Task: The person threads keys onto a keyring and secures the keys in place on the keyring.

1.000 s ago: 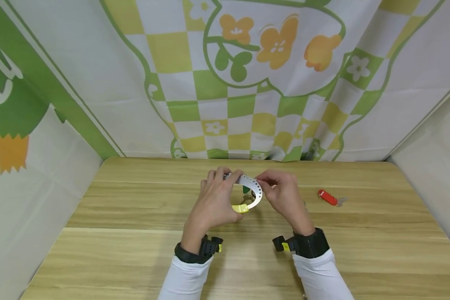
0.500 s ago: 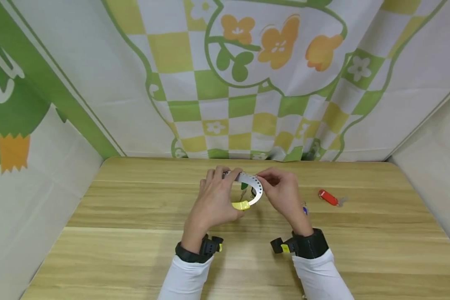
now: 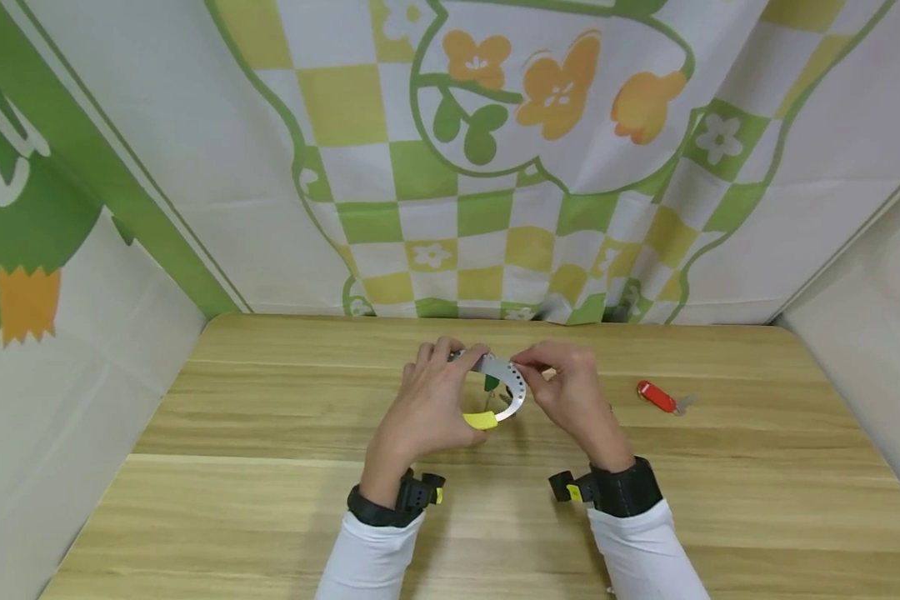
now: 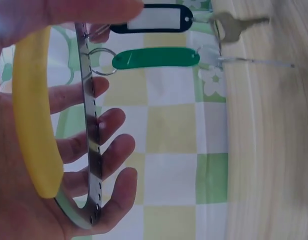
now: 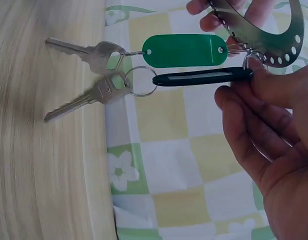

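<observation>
My left hand (image 3: 429, 407) holds a perforated metal key holder (image 3: 515, 387), a curved plate with a yellow handle (image 4: 35, 110), above the table. The handle lies by the palm and the fingers reach past the plate. A green key tag (image 5: 181, 51) hangs by its ring from the plate, with a key (image 5: 96, 56) at its other end. My right hand (image 3: 566, 387) pinches a black key tag (image 4: 159, 18) at its ring end, against the plate's holes. Whether that ring passes through a hole is hard to tell. Another key (image 5: 91, 97) dangles from the black tag.
A red key tag (image 3: 656, 396) with a key lies on the wooden table (image 3: 232, 500), right of my right hand. A printed curtain (image 3: 487, 217) hangs behind the table's far edge. White cloth walls stand at both sides.
Both hands stay nearly in place, with small shifts of the holder and right fingers. The hanging keys sway. A blue spot beside the right wrist, visible half a second ago, is now hidden.
</observation>
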Tool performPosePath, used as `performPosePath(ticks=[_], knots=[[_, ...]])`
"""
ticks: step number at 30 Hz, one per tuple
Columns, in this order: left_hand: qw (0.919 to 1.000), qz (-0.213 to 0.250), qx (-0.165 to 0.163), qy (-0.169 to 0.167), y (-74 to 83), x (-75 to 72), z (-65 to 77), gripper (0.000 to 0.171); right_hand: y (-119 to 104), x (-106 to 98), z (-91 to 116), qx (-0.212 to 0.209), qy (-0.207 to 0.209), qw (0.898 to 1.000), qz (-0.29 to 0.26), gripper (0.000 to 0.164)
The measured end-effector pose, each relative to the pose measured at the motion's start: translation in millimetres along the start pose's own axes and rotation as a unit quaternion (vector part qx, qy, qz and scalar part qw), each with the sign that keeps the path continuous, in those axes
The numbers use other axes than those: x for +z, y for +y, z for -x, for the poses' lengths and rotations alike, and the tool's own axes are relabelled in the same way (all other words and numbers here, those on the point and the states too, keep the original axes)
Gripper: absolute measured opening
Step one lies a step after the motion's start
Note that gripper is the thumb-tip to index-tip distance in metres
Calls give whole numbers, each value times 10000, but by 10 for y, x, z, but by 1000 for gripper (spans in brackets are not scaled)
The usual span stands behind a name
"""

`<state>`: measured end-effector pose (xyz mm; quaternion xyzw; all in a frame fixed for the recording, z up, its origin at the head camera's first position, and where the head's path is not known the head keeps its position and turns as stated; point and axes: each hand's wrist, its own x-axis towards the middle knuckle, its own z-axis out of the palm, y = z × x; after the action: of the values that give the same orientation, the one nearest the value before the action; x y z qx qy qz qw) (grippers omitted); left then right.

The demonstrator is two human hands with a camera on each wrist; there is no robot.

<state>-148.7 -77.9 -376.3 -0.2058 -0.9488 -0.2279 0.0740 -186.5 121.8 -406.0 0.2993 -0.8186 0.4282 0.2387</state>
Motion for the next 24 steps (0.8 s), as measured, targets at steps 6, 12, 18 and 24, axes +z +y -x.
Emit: performPosePath(ticks=[6,12,18,24], knots=[[9999,57,-102,-1,-24,-18,7,91,-22,0,3,1023,-339,9928,-522,4],[9998,110,-163,-25,-23,-31,12,92,-12,-21,-1,1835,-530,9707,-1458,8],[9996,159,-205,-59,-17,-43,13,90,-4,-60,-1,1940,-736,9571,-2022,14],[9997,94,-202,-65,-17,-49,14,90,-5,-76,6,1935,-901,9512,-2229,16]])
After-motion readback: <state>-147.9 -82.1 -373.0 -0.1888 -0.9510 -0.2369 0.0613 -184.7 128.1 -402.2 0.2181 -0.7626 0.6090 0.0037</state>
